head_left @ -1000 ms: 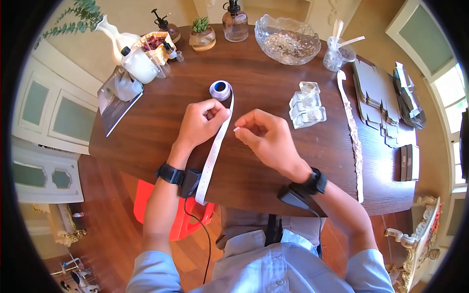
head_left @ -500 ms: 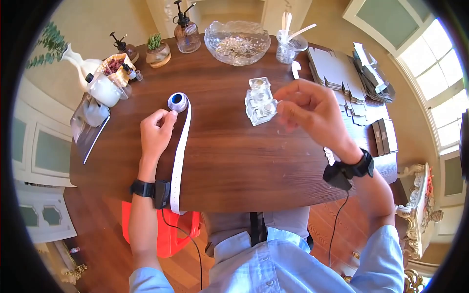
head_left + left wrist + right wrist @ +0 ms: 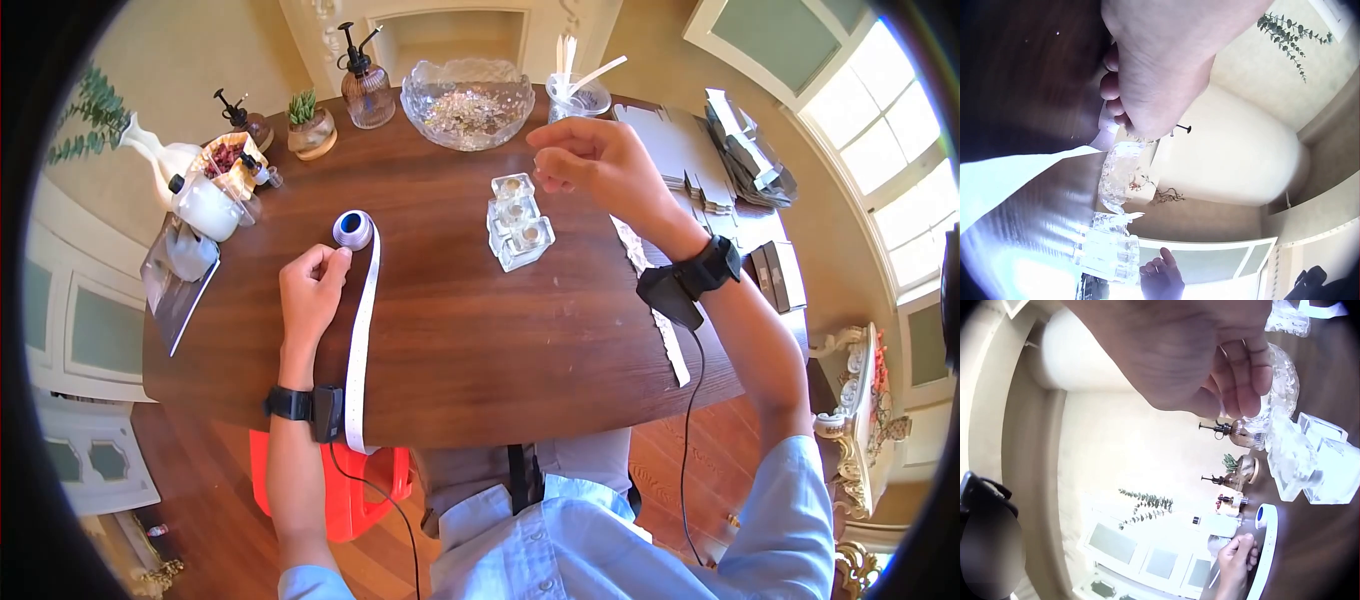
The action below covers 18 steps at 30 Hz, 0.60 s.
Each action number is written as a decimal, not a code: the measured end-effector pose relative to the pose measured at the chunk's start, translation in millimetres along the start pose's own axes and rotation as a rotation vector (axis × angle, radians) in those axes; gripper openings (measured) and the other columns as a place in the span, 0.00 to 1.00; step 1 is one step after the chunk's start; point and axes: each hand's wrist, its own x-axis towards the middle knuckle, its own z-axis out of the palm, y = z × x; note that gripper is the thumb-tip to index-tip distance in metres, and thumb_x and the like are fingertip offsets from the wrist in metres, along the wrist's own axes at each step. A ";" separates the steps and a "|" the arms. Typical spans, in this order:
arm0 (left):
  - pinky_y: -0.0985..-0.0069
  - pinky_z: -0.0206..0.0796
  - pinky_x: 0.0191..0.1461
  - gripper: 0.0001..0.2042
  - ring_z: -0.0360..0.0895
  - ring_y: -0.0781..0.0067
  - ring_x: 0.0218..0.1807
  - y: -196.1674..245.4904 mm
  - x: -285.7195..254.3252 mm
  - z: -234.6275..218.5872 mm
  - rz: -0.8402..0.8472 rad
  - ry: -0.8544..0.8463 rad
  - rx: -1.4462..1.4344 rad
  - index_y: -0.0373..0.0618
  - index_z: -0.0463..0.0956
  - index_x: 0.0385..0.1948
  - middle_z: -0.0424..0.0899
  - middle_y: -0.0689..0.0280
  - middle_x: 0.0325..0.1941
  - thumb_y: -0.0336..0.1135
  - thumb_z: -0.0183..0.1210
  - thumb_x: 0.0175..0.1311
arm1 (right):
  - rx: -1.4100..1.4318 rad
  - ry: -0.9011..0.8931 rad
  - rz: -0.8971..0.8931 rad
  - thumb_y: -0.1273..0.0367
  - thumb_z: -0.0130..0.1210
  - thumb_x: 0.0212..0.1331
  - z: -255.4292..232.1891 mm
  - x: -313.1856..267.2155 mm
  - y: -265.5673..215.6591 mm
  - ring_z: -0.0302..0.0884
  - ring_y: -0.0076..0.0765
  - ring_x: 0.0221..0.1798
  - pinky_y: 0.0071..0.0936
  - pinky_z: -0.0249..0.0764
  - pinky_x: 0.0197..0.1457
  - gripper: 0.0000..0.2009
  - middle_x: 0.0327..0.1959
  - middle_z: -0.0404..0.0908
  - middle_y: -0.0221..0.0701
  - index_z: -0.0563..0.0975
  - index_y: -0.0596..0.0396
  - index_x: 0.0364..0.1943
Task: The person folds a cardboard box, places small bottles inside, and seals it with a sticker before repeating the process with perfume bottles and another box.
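My left hand has its fingers curled and the thumb laid against them. It is just below a small roll of white tape, with nothing visible in its grasp. From the roll a dotted white strip runs down to the table's front edge. My right hand is raised beyond the clear glass jars, thumb and bent fingers drawn together. A tiny pale piece shows at its fingertips. In the right wrist view, the curled fingers overlap the cut-glass bowl.
The glass bowl with shiny bits stands at the back. Several items line the left side: a spray bottle, a succulent pot and a white bottle. To the right lie a crumpled strip and grey flat boxes.
My right hand has gone from beside the tape, past the right side of the glass jars, to beyond them toward the bowl. My left hand stays near the roll. The head view has turned right.
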 end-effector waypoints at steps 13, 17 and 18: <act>0.83 0.56 0.25 0.15 0.66 0.89 0.21 -7.6 1.7 -0.5 0.039 -0.030 0.022 0.40 0.78 0.25 0.74 0.75 0.19 0.39 0.63 0.73 | -0.095 -0.214 0.023 0.76 0.59 0.59 -11.6 25.9 15.8 0.80 0.22 0.36 0.23 0.75 0.44 0.07 0.29 0.85 0.27 0.85 0.62 0.40; 0.79 0.56 0.28 0.15 0.63 0.87 0.24 -1.1 0.7 0.6 -0.011 -0.003 0.001 0.38 0.76 0.22 0.71 0.75 0.17 0.35 0.64 0.70 | -0.243 -0.272 0.001 0.75 0.58 0.63 -12.0 37.7 9.3 0.79 0.19 0.34 0.23 0.75 0.40 0.06 0.30 0.84 0.25 0.84 0.61 0.39; 0.79 0.56 0.28 0.15 0.63 0.87 0.24 -1.7 0.9 0.7 -0.016 -0.003 0.001 0.38 0.76 0.22 0.71 0.75 0.17 0.35 0.64 0.70 | -0.242 -0.272 0.001 0.75 0.58 0.63 -12.2 38.8 5.1 0.79 0.19 0.34 0.23 0.75 0.40 0.06 0.30 0.84 0.25 0.84 0.61 0.39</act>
